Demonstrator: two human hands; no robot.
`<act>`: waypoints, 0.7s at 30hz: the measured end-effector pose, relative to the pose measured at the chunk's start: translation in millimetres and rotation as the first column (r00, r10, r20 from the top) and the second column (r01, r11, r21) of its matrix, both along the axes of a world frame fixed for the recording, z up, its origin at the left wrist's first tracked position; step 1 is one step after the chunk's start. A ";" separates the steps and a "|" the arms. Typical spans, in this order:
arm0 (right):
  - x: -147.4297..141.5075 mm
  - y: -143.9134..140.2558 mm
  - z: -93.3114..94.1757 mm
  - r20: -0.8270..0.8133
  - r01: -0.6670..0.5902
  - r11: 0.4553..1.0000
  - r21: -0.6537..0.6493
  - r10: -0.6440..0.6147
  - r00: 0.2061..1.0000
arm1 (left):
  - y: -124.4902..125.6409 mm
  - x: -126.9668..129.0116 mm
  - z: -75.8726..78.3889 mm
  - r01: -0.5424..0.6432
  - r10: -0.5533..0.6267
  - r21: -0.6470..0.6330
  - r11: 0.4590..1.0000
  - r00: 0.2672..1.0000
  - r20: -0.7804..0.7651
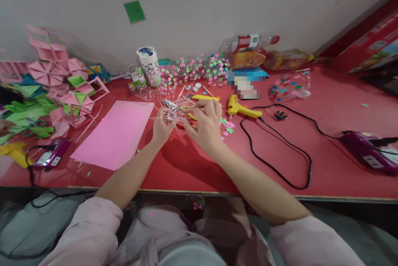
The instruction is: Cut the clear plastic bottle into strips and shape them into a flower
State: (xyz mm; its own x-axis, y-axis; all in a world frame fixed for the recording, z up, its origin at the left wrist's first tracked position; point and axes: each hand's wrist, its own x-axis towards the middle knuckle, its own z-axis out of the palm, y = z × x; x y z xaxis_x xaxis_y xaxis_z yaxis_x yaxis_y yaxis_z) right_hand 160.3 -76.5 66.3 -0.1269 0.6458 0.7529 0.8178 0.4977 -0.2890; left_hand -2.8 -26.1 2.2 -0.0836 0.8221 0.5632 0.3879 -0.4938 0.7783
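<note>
My left hand [163,128] is closed on a clear, shiny plastic piece [172,114] with thin strips spreading from it, held just above the red table. On the other side of this piece, my right hand [207,125] has bent fingers, with thumb and forefinger at its edge. What lies between those fingertips is small and hard to see. Just behind my hands are a yellow-handled cutter [205,98] and a metal-bladed tool, partly covered. Small pink and green paper stars [229,127] lie right of my right hand.
Pink paper sheets [115,137] lie at left, near folded paper shapes [49,71]. A yellow glue gun [244,108] rests at right; its black cord loops toward a purple power strip [370,150]. Star-covered clear plastic [192,71], a white roll [149,67] and bottles [248,42] line the wall.
</note>
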 end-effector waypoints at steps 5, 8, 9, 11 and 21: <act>-0.2 -0.9 0.9 -0.029 -0.014 1.000 0.000 0.014 0.999 | -0.7 -0.2 0.4 0.034 -0.033 0.011 0.999 0.999 -0.009; -0.9 -2.0 2.3 -0.077 -0.034 0.999 -0.016 0.033 0.997 | -2.1 0.6 2.2 0.060 -0.060 -0.014 0.998 0.998 0.030; -1.3 -2.4 2.9 -0.098 -0.040 0.999 -0.021 0.038 0.994 | -2.6 0.9 3.0 0.066 -0.065 -0.023 0.998 0.997 0.042; -1.8 -2.7 3.9 -0.143 -0.055 0.998 -0.030 0.050 0.988 | -3.3 1.5 4.3 0.074 -0.073 -0.033 0.997 0.996 0.051; -4.4 -1.1 3.4 -0.263 -0.106 0.989 -0.106 0.075 0.962 | -3.3 3.7 3.5 0.037 -0.035 -0.044 0.998 0.998 0.048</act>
State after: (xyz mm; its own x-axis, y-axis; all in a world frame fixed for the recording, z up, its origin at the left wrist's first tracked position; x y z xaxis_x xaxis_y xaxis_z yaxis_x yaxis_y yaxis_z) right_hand 155.9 -77.6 69.8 -0.0010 0.7266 0.6871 0.6607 0.5162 -0.5449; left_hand 0.9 -29.4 5.7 -0.0793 0.8493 0.5219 0.3327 -0.4710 0.8170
